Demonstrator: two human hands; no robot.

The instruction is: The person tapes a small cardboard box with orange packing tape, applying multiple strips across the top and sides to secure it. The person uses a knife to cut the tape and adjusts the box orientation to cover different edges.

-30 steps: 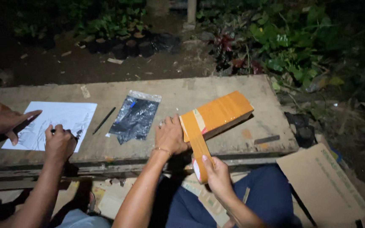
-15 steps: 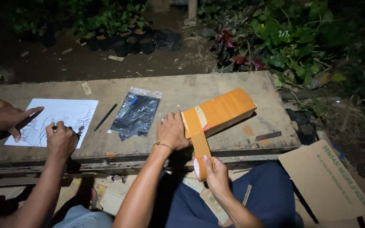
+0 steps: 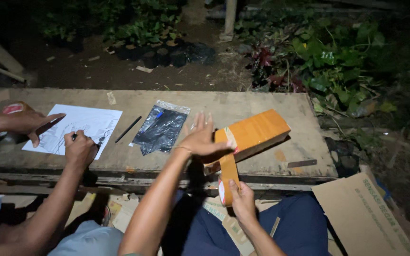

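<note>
The box [image 3: 252,135] lies tilted at the near edge of the surface [image 3: 262,102]. The left hand [image 3: 200,140] presses flat and open on its taped end. The right hand [image 3: 243,201], below the box, clenches the tape roll [image 3: 225,189]. The taut tape could wrinkle or tear if pulled crooked. The roll is mostly hidden.

Harsh head-on light, dark blurred edges
</note>
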